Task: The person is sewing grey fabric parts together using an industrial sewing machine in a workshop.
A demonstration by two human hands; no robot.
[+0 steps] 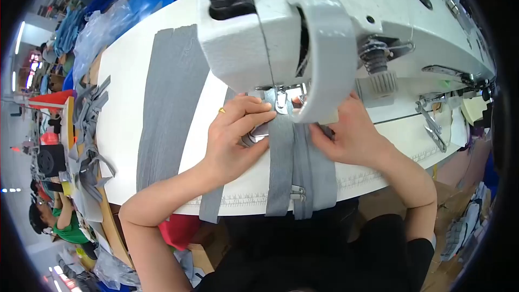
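A grey fabric strip (280, 167) runs under the presser foot (281, 101) of a white sewing machine (232, 48). Beside it lies a grey zipper (300, 157) with a metal slider (297, 192) near the table's front edge. My left hand (238, 132) is closed on the strip's left edge, fingertips pressed close to the foot. On the other side, my right hand (354, 132) grips the grey fabric at the zipper's right, thumb on its edge. The machine's pale curved guard (332, 43) hides some of its fingers.
A stack of grey fabric pieces (170, 103) lies on the white table to the left. Metal thread snips (434, 130) rest at the right. Grey scraps (89, 130) hang at the left edge. A person in green (66, 230) is farther left.
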